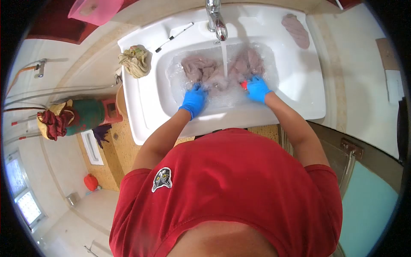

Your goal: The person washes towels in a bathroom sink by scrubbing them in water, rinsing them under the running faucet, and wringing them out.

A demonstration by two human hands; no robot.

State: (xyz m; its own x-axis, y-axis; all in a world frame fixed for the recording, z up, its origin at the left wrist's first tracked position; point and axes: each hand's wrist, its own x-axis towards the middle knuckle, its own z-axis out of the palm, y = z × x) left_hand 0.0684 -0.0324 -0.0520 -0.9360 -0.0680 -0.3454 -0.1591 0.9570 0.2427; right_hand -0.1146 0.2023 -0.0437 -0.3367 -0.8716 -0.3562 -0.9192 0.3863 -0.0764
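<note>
A soaked greyish-pink cloth (198, 68) lies bunched in the soapy water of the white sink (143, 103), with more of the fabric to the right of the falling water. My left hand (194, 101), in a blue glove, has its fingers curled at the cloth's near edge, partly hidden by suds. My right hand (257, 89), gloved alike, is closed around a small red object (244, 85) at the water's near right side. Most of that object is covered, so its kind is unclear. Water runs from the chrome faucet (216, 21) between both hands.
On the sink's left rim sits a crumpled cream-and-green cloth (135, 61), with a toothbrush-like black-and-white stick (174, 37) near it. Another greyish-pink cloth (295, 31) lies on the right rim. A pink tub (94, 10) stands at the upper left.
</note>
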